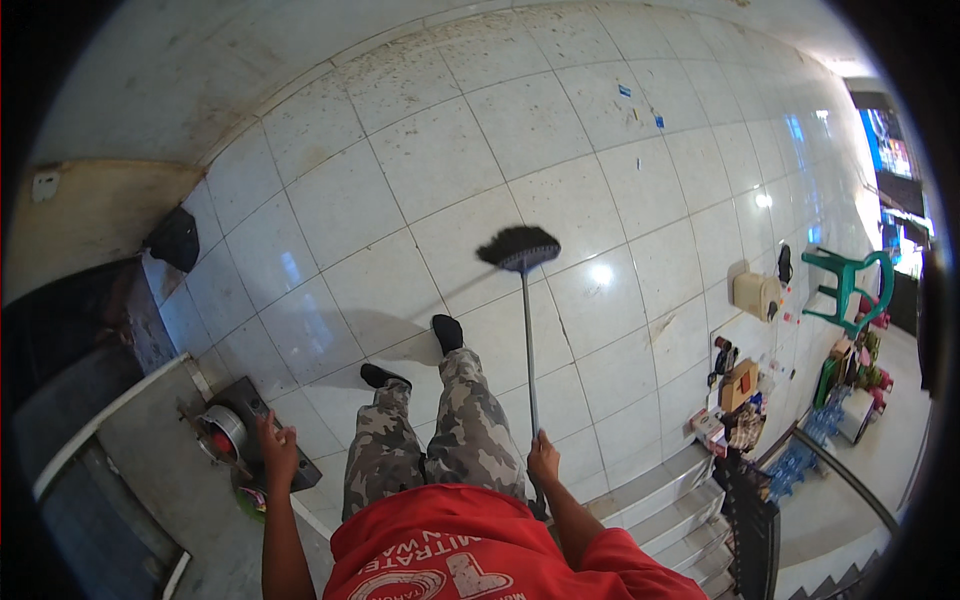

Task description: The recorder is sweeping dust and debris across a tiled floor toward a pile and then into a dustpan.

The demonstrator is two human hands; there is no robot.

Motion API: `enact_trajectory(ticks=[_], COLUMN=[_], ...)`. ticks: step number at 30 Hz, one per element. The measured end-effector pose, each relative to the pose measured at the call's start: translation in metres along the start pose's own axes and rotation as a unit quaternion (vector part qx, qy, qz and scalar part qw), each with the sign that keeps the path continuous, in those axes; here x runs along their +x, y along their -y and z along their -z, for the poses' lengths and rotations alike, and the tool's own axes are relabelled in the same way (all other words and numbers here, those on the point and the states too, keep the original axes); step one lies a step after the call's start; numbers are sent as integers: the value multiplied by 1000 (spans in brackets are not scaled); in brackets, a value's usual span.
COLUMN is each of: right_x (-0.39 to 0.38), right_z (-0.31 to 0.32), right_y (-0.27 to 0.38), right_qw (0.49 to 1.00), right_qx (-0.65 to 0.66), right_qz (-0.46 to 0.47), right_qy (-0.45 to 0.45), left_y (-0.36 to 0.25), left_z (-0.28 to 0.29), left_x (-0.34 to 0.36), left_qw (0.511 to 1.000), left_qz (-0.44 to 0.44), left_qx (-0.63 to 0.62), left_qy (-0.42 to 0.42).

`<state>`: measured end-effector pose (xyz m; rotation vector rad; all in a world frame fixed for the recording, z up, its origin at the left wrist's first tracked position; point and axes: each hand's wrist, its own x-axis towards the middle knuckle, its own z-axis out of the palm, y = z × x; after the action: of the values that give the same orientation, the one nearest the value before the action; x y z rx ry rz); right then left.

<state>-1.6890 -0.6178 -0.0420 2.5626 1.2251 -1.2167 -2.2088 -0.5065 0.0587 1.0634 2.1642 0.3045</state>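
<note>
My right hand (543, 462) grips the long grey handle (528, 350) of a broom. The broom's dark bristle head (518, 243) rests on the white tiled floor (420, 170), ahead of my feet. My left hand (278, 448) is held out at the lower left with its fingers apart and holds nothing. Below it in the picture, slightly left, are a dark stove-like appliance (300, 470) and a metal pot (225, 425); I cannot tell whether the hand touches them. Small bits of dirt and a blue scrap (659, 121) lie toward the far side of the floor.
At right are a green plastic chair (840, 283), a beige container (750, 295), boxes (739, 385) and clutter. Steps (668, 485) and a railing (850, 470) descend at lower right. A wall (120, 110) borders the upper left, with a black object (172, 240) at its foot.
</note>
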Motion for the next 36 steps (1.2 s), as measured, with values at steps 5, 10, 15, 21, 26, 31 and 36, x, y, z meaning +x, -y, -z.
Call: enact_trajectory(ticks=[5, 10, 15, 21, 26, 31, 36], right_x=[182, 219, 89, -58, 60, 285, 228], right_z=[17, 108, 40, -22, -29, 73, 97], right_y=[52, 199, 107, 44, 71, 190, 135], right_qw=[970, 947, 974, 995, 999, 972, 961], right_qx=[65, 304, 182, 89, 43, 130, 208], right_qz=[133, -66, 23, 19, 24, 122, 92], right_qy=[-192, -79, -133, -45, 6, -153, -156], left_y=[-89, -114, -80, -38, -51, -134, -228], left_z=[-12, -5, -23, -12, 0, -43, -84], left_x=[51, 63, 76, 79, 90, 106, 111], left_qw=[992, 986, 979, 982, 987, 986, 980], left_qz=[-78, -132, -171, -151, -93, -84, -113], left_qx=[47, 33, 21, 46, 87, 93, 83], left_qy=[88, 98, 109, 103, 95, 107, 140])
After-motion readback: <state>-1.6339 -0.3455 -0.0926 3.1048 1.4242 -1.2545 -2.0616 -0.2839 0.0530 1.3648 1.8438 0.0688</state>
